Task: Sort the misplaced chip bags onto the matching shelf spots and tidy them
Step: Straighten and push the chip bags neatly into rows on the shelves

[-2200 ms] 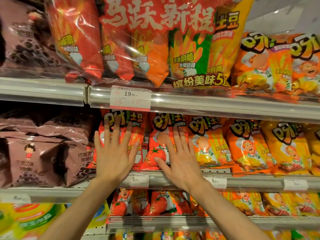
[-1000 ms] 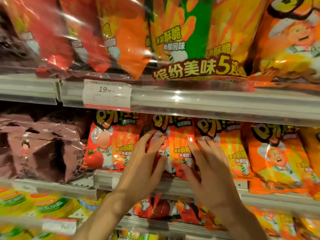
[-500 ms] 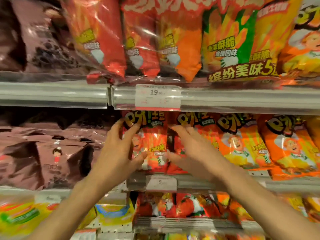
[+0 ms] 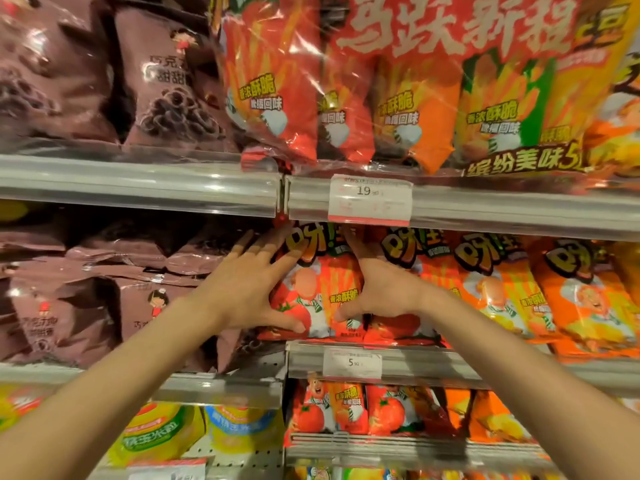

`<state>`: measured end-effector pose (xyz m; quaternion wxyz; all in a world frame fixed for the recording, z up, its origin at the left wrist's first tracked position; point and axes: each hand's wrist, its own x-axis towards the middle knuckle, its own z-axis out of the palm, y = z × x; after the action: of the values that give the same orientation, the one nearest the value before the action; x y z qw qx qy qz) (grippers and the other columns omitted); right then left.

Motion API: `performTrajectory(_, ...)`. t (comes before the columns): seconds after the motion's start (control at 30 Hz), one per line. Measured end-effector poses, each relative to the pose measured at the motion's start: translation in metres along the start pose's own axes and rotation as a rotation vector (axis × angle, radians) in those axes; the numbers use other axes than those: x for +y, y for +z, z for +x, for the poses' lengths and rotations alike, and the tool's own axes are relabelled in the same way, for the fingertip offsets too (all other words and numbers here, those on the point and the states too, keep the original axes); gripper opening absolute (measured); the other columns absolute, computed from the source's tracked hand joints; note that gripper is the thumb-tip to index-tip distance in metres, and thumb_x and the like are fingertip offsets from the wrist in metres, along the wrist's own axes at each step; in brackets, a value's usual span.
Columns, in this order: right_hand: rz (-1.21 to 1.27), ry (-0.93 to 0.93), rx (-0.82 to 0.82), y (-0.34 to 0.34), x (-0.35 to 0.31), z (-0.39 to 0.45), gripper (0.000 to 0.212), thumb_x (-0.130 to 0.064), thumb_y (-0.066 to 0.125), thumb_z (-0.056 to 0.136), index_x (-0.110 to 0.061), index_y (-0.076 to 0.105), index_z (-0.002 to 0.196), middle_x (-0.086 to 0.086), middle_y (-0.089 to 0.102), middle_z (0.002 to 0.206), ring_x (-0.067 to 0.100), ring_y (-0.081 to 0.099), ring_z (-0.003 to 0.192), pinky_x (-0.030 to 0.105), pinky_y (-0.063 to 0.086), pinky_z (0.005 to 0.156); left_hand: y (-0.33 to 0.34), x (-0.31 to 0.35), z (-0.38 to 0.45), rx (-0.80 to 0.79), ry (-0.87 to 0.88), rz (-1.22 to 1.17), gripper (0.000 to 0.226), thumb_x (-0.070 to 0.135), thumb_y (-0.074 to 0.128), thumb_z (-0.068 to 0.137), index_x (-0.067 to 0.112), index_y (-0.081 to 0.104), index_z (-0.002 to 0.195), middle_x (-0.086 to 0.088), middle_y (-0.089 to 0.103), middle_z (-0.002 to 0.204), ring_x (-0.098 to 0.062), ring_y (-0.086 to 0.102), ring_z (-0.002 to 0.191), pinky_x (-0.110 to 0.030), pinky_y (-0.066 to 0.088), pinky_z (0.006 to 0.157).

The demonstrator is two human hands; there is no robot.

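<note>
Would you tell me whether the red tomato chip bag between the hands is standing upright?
Upright: the red tomato chip bag stands on the shelf edge, logo uppermost, left hand and right hand bracketing its sides.

Right hand (image 4: 384, 285) fingertips hidden behind bag (image 4: 311, 292)

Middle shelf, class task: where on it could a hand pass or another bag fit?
Free: the dark gap above the slumped brown bags, under the upper shelf rail. Crowded: from the red tomato bag rightward, the orange bags overlap edge to edge.
</note>
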<state>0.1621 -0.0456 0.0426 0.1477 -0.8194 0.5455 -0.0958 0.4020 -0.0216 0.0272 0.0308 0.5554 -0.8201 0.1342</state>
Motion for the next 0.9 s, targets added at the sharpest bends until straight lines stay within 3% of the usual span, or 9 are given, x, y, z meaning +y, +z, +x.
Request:
performTrajectory(0.1, -0.001, 0.016, 0.03, 0.003, -0.001, -0.006, 0.137, -0.051, 0.089, 0.068, -0.022, -0.008, 0.161, 0.016, 0.032, 0.157, 0.03, 0.039, 0.14, 0.033, 0.041, 0.108, 0.006, -0.002, 0.001, -0.001, 0.056, -0.006, 0.135, 0.098, 0.051, 0.058, 0.032, -0.013, 0.158, -0.009, -0.002, 0.169, -0.026, 0.014, 0.154, -0.043, -0.005, 0.122)
performTrajectory(0.17, -0.027, 0.06, 0.026, 0.004, -0.001, -0.009, 0.121, -0.053, 0.087, 0.069, -0.016, 0.015, 0.158, 0.018, 0.033, 0.153, 0.03, 0.043, 0.135, 0.039, 0.044, 0.108, 0.009, -0.003, 0.002, 0.032, 0.089, 0.005, 0.136, 0.098, 0.051, 0.058, 0.035, -0.023, 0.152, -0.008, -0.009, 0.168, -0.026, 0.013, 0.155, -0.039, -0.011, 0.119)
performTrajectory(0.23, -0.044, 0.077, 0.036, 0.005, -0.001, -0.011, 0.113, -0.052, 0.087, 0.069, -0.014, 0.023, 0.154, 0.018, 0.033, 0.15, 0.031, 0.051, 0.127, 0.043, 0.047, 0.104, 0.009, -0.003, 0.004, 0.051, 0.099, 0.008, 0.135, 0.096, 0.052, 0.06, 0.034, -0.027, 0.15, -0.006, -0.018, 0.164, -0.025, 0.015, 0.154, -0.037, -0.016, 0.116)
performTrajectory(0.33, -0.067, 0.071, 0.044, 0.002, 0.0, -0.009, 0.114, -0.05, 0.087, 0.07, -0.012, 0.021, 0.155, 0.012, 0.047, 0.125, 0.029, 0.057, 0.111, 0.042, 0.052, 0.097, 0.011, -0.003, 0.009, 0.062, 0.095, 0.002, 0.139, 0.098, 0.05, 0.058, 0.031, -0.024, 0.154, -0.007, -0.022, 0.16, -0.027, 0.02, 0.153, -0.039, -0.015, 0.119)
performTrajectory(0.4, -0.083, 0.083, 0.037, 0.001, 0.001, -0.007, 0.107, -0.05, 0.087, 0.071, -0.005, 0.029, 0.149, 0.001, 0.046, 0.101, 0.027, 0.057, 0.106, 0.043, 0.054, 0.093, 0.012, -0.001, 0.011, 0.067, 0.079, 0.007, 0.143, 0.099, 0.051, 0.056, 0.028, -0.023, 0.155, -0.012, -0.007, 0.167, -0.029, 0.024, 0.152, -0.043, -0.011, 0.121)
performTrajectory(0.47, -0.108, 0.089, 0.022, 0.0, 0.001, -0.005, 0.107, -0.052, 0.086, 0.071, -0.005, 0.03, 0.148, -0.003, 0.044, 0.092, 0.026, 0.057, 0.101, 0.043, 0.054, 0.09, 0.009, 0.001, 0.01, 0.052, 0.052, 0.013, 0.144, 0.097, 0.054, 0.056, 0.024, -0.023, 0.154, -0.014, 0.005, 0.168, -0.031, 0.021, 0.153, -0.042, -0.01, 0.119)
performTrajectory(0.57, -0.136, 0.07, 0.003, -0.003, -0.002, -0.007, 0.115, -0.054, 0.086, 0.071, -0.014, 0.019, 0.156, 0.003, 0.046, 0.108, 0.024, 0.054, 0.103, 0.039, 0.053, 0.092, 0.006, 0.003, 0.007, 0.06, 0.051, 0.013, 0.141, 0.098, 0.052, 0.057, 0.022, -0.011, 0.159, -0.011, 0.008, 0.168, -0.03, 0.013, 0.155, -0.045, -0.006, 0.121)
performTrajectory(0.7, -0.199, 0.07, 0.029, -0.001, -0.001, -0.015, 0.101, -0.059, 0.085, 0.069, -0.016, 0.036, 0.146, 0.015, 0.041, 0.142, 0.03, 0.057, 0.112, 0.04, 0.051, 0.095, 0.011, -0.003, 0.009, 0.205, 0.128, -0.013, 0.122, 0.101, 0.035, 0.066, 0.034, -0.016, 0.154, -0.002, -0.011, 0.162, -0.02, -0.012, 0.151, -0.041, -0.014, 0.121)
performTrajectory(0.9, -0.246, 0.026, 0.021, 0.005, -0.005, -0.016, 0.133, -0.062, 0.084, 0.068, -0.016, 0.002, 0.161, 0.022, 0.007, 0.165, 0.038, 0.033, 0.145, 0.037, 0.035, 0.114, 0.017, -0.008, 0.01, 0.126, 0.058, 0.058, 0.132, 0.104, 0.032, 0.062, 0.027, -0.017, 0.157, -0.004, -0.012, 0.164, -0.018, -0.02, 0.148, -0.049, -0.008, 0.125)
